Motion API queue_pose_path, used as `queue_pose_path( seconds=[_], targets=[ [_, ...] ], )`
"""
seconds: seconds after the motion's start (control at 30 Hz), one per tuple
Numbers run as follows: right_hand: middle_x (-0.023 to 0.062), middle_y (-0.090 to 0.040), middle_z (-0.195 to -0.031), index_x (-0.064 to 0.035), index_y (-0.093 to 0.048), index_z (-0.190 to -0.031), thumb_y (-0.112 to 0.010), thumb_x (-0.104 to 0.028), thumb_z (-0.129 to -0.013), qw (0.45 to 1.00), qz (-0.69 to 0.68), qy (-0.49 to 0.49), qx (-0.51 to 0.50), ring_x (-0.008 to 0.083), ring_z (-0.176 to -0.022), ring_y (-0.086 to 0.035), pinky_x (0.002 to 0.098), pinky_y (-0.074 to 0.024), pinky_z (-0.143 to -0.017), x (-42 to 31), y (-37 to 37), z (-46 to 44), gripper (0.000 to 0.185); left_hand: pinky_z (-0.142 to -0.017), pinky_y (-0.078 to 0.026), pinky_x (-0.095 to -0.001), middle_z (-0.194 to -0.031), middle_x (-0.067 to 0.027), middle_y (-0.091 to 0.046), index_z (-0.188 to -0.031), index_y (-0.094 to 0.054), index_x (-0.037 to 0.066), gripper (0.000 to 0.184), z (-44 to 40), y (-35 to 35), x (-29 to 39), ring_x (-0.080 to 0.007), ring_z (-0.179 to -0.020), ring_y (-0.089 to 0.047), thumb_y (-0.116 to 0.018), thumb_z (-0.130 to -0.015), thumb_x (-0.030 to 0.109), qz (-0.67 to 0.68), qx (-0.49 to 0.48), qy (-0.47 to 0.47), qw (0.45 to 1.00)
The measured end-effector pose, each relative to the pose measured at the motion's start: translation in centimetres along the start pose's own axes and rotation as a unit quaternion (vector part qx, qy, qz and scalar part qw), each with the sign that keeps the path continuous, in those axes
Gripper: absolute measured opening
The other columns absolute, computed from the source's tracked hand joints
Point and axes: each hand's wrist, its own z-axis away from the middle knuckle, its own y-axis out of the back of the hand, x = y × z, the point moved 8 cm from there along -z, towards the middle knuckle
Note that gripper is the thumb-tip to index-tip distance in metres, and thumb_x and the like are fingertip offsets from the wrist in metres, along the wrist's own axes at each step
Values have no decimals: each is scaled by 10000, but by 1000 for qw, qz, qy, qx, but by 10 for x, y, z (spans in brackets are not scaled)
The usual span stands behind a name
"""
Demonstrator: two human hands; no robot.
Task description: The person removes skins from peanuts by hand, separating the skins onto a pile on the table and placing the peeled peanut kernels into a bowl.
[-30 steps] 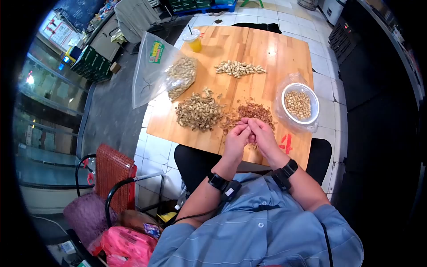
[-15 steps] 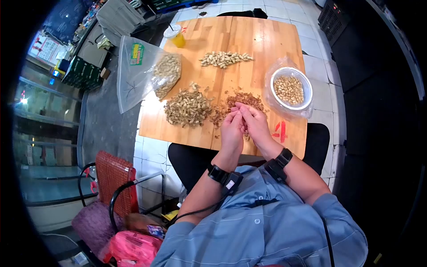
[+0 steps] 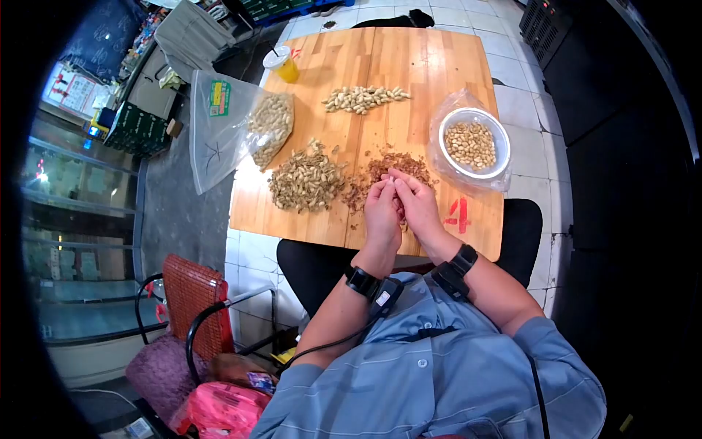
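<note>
- Setting: reads as a small eatery or shop; exact type uncertain.
- Wooden table (image 3: pixel 431 58) carries a red figure 4 (image 3: pixel 458 216), consistent with numbered seating.
- Dark board (image 3: pixel 110 33) with pale writing, near a counter (image 3: pixel 152 82) crowded with small items.
- Printed dark green carton (image 3: pixel 135 130) on the grey floor (image 3: pixel 172 190).
- Large glass panels (image 3: pixel 80 271) along left side; white floor tiles (image 3: pixel 525 157) around table.

Three piles (image 3: pixel 306 181) (image 3: pixel 365 99) (image 3: pixel 401 162), one bowl (image 3: pixel 503 150), one cup (image 3: pixel 285 67).

fingers (image 3: pixel 407 180) together over reddish skins (image 3: pixel 399 159), peanuts (image 3: pixel 470 145) in white bowl (image 3: pixel 505 147)
</note>
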Motion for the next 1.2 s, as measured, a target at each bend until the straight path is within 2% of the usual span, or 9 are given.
queue_pose_path(
  seconds=[0.13,0.23,0.37,0.53,0.63,0.73,0.8,0.87,1.2],
  targets=[
    [30,-680,-1052,-12,-568,-1309,-486,-166,-1014,1000,-8,-21,-2,41,-734,-565,165,-462,-627,1,1,2,342,-550,-469,-231,-817,-5,-618,-1037,-570,53,125,-6,3,6,-82,-681,-592,-542,-1001,169,-115,15,-40,992],
    [32,-672,-1039,-8,-566,-1304,-481,-132,-1001,999,-41,-33,-8,66,-788,-581,193,-479,-688,11,6,-4,338,-499,-433,-236,-744,-6,-598,-1017,-579,32,136,-6,-10,24,-76,-609,-552,-556,-994,165,-240,-53,-154,957],
    [50,-667,-1058,1,-574,-1281,-473,-90,-979,994,-89,-66,-14,101,-872,-605,229,-490,-758,21,13,-10,331,-498,-443,-250,-705,-36,-622,-973,-601,7,119,4,-23,45,-88,-584,-570,-579,-975,124,-439,-51,-226,868],
    [69,-669,-1027,39,-567,-1269,-454,-69,-955,989,-115,-90,-13,123,-888,-610,235,-473,-760,18,12,-8,351,-520,-464,-254,-701,-62,-655,-953,-614,-9,119,15,-35,53,-110,-595,-618,-594,-964,108,-609,-24,-298,735],
    [92,-666,-1048,54,-566,-1257,-442,-43,-950,990,-105,-84,-34,136,-931,-624,231,-486,-778,24,17,-15,345,-545,-473,-246,-723,-51,-656,-969,-625,5,141,4,-21,39,-119,-597,-612,-578,-975,137,-469,-40,-205,858],
    [112,-652,-1078,69,-560,-1252,-428,1,-941,989,-112,-94,-38,153,-965,-629,239,-506,-824,16,17,-10,344,-583,-485,-232,-759,-27,-651,-991,-634,31,157,-12,-5,25,-105,-620,-591,-557,-992,167,-227,-93,-20,969],
    [129,-628,-1124,81,-556,-1246,-415,48,-928,987,-121,-102,-31,180,-989,-632,270,-526,-889,6,13,-7,350,-607,-488,-220,-779,-14,-645,-1004,-631,42,158,-12,1,24,-96,-637,-581,-550,-999,178,-128,-111,55,984],
    [133,-627,-1128,82,-557,-1245,-415,50,-927,988,-111,-105,-33,183,-989,-633,274,-530,-884,-1,9,-3,349,-633,-497,-220,-801,-5,-642,-1015,-628,61,165,-11,2,22,-87,-665,-580,-543,-1008,201,-56,-149,106,981],
    [174,-623,-1167,83,-548,-1246,-414,26,-910,984,-114,-122,-56,206,-982,-649,293,-540,-898,2,10,-9,366,-696,-516,-258,-851,-14,-658,-1044,-615,65,175,-7,11,22,-109,-729,-598,-525,-1013,211,13,-160,138,977]
  ],
)
